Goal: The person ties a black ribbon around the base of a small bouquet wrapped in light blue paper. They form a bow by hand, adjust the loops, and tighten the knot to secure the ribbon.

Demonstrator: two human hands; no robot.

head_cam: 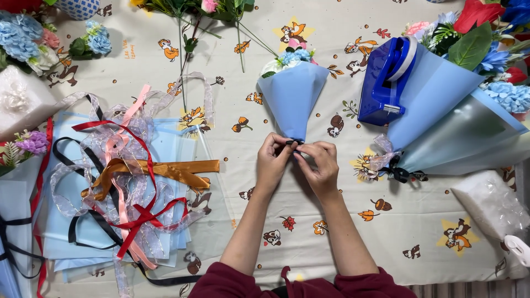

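Here, the left hand (274,156) and right hand (318,161) meet, fingers pinched on a dark tie (293,144) at the tip of a small blue bouquet (292,91) at twelve o'clock. Ribbons (130,182) lie at nine o'clock, a tape dispenser (385,83) at two, on the cartoon-printed worktop (331,232).

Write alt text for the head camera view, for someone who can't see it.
Seen from above, a left hand and right hand pinch the narrow bottom of a small blue-wrapped bouquet on a cartoon-print tablecloth. Tangled ribbons lie to the left; a blue tape dispenser and a larger bouquet lie to the right.
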